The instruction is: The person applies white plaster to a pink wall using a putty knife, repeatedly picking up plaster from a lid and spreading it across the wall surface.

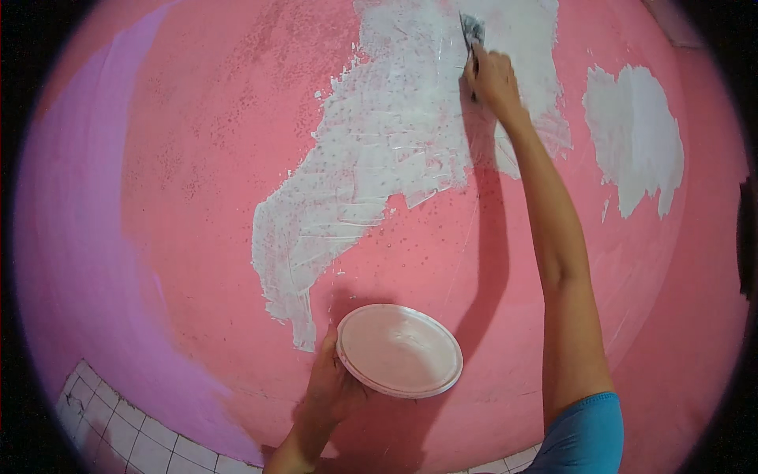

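Note:
My right hand [494, 81] is closed around the handle of a putty knife [473, 30], its metal blade against the wall high up. Under the blade spreads a large, uneven patch of white filler [395, 118] on the pink wall [229, 142]. Lower down, my left hand [332, 383] grips a round, pale lid [395, 347] by its left edge, the fingers partly hidden beneath it. A whitish smear lies on the lid's surface. The lid is held out in front of the wall, below the filler patch.
A smaller white filler patch [634, 138] is on the wall at the right. A purple painted band [79, 221] runs down the left side. White square tiles [150, 442] line the bottom left. A dark object [746, 237] shows at the far right edge.

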A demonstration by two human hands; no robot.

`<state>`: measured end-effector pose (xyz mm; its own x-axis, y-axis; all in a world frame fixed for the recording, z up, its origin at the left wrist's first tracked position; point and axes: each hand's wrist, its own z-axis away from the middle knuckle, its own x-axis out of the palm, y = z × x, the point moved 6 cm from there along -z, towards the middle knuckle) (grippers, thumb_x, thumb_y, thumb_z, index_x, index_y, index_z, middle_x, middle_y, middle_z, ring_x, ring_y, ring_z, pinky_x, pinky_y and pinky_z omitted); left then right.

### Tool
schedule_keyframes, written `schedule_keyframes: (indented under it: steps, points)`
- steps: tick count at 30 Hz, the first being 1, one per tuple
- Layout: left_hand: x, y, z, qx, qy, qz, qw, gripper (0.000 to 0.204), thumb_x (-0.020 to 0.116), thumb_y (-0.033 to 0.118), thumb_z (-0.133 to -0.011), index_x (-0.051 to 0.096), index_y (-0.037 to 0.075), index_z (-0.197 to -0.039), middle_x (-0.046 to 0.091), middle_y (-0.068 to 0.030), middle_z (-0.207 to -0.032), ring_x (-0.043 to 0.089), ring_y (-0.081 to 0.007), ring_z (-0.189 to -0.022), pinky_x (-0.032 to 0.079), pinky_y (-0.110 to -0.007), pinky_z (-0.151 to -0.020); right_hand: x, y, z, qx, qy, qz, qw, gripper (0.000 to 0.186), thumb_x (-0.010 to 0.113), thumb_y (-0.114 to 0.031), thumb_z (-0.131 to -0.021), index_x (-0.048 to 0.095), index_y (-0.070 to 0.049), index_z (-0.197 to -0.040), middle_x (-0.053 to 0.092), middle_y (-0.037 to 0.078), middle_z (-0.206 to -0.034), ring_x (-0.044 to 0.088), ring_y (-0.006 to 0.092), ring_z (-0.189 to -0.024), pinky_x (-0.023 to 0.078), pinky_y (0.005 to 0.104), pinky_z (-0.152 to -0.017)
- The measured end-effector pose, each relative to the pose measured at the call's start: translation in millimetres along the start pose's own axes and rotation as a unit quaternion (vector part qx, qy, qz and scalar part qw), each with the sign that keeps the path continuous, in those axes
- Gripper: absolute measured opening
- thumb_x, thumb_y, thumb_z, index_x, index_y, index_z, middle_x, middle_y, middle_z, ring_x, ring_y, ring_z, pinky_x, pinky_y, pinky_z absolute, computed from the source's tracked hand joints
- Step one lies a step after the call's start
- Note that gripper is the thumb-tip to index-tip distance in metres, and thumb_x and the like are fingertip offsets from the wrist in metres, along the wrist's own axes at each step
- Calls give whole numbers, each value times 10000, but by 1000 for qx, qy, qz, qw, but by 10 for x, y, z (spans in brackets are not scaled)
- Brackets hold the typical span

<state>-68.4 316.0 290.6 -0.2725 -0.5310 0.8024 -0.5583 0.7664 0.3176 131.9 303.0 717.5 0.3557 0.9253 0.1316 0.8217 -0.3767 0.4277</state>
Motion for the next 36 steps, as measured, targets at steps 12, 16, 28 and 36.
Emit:
schedule_keyframes:
  steps: [12, 16, 28, 36]
  points:
    - [87, 45, -30, -26, -59, 56, 996, 548, 203, 384, -1016, 372, -28, -1337, 480, -213, -1293, 490, -311, -1188, 394, -437, -1030, -247, 54, -419, -53, 74, -6, 996, 298, 561, -118, -839, 598, 27, -1097, 588, 234, -715, 569, 390, -662, 449, 454, -630]
    - [28, 106, -2, -7, 76, -49, 996, 535, 210, 378, -1017, 381, -23, -1329, 488, -212, -1281, 493, -311, -1186, 404, -440, -1021, 54, 61, -473, -66, 46, 20, 997, 262, 547, -140, -845, 594, 32, -1038, 589, 246, -705, 580, 398, -658, 452, 466, -623]
    - [-90, 136, 66, -42, 85, -83, 992, 632, 167, 514, -986, 383, 47, -1353, 469, -157, -1322, 488, -292, -1201, 444, -469, -976, -335, -109, -301, -64, 90, 21, 994, 315, 582, -115, -823, 594, -2, -1117, 593, 209, -717, 548, 378, -670, 444, 453, -651]
    - [77, 193, 182, 10, 63, -292, 954, 642, 170, 527, -980, 375, 53, -1362, 468, -159, -1324, 487, -304, -1199, 435, -472, -981, 86, -434, 149, -33, -5, 22, 999, 246, 553, -150, -845, 587, -19, -1051, 588, 204, -714, 547, 390, -696, 455, 474, -661]
